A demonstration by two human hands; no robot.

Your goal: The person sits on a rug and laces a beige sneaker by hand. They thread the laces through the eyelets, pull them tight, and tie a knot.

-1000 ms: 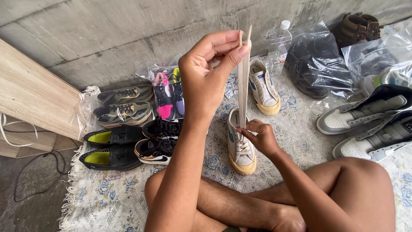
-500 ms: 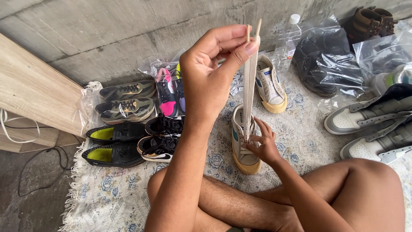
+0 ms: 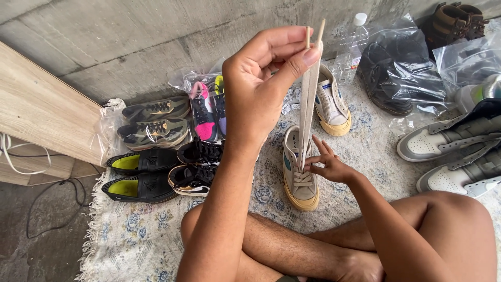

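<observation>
Beige canvas forms the upper of the low sneaker [image 3: 299,172] that we are lacing; it has a tan rubber sole, a pale toe cap and a blue-green patch on its side. It stands on the floral rug [image 3: 141,235], just ahead of our crossed legs, toe pointing toward us.

We hold our left hand [image 3: 266,83] raised well above the shoe. Its thumb and fingers are pinched shut on both ends of the flat beige lace [image 3: 308,104], and the two stiff tips project above the fingertips. The lace runs taut and nearly vertical down to the eyelets.

Our right hand [image 3: 326,164] rests at the shoe's tongue. Its thumb and forefinger close narrowly on the lace where it meets the eyelets; the other fingers are spread free.

The matching sneaker [image 3: 331,102] lies beyond, partly hidden by the lace and the left hand. To the left we see black trainers [image 3: 201,164], black slip-ons with yellow insoles [image 3: 138,175], olive trainers [image 3: 154,122] and a bagged pink pair [image 3: 206,109]. To the right lie grey high-tops [image 3: 459,146], dark shoes in a clear bag [image 3: 396,73], brown boots [image 3: 454,21] and a clear plastic bottle [image 3: 352,47]. Our raised left forearm blocks part of the rug and the black trainers.
</observation>
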